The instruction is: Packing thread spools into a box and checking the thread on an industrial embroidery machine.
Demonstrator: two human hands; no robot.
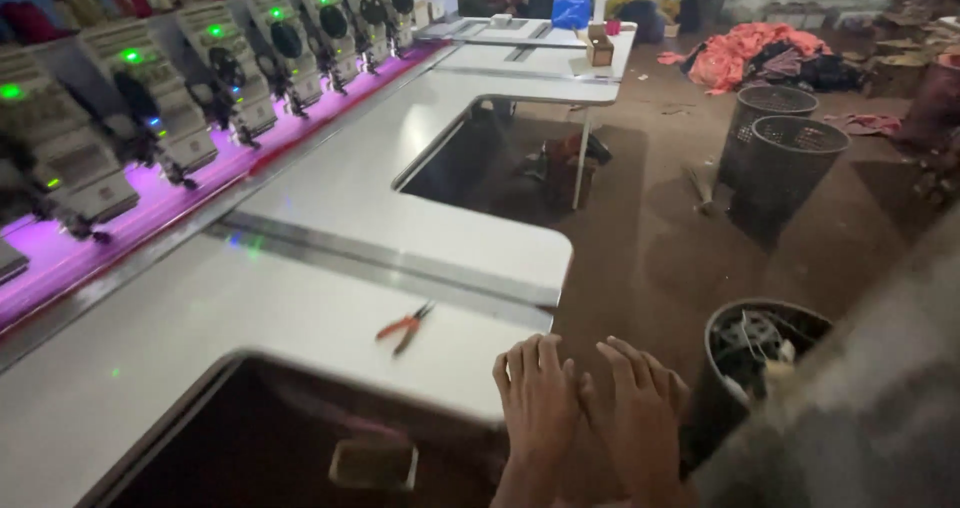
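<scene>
From the head camera, both hands hang side by side just past the near corner of the white surface [400, 198]. The left hand [540, 403] lies flat, fingers stretched and together, its fingertips touching or just over the surface's edge; its grip is loose and empty. The right hand [640, 418] sits just beside it, touching it at the thumb side, fingers spread and pointing forward over the brown floor [650, 238]; its grip is likewise slack, clasping nothing.

The nearest loose thing is a pair of orange-handled pliers [405, 326], lying flat on the surface a little to the left of the left hand and apart from it.

Along the far left edge runs a row of embroidery machine heads [160, 108] with green lamps, above a strip lit in purple. To the right of the right hand stands a dark round bin [735, 368] with scraps inside. Farther back on the floor stand two black mesh baskets [790, 148], and behind them a heap of orange cloth [750, 53]. Two people stand at the far end of the room.
</scene>
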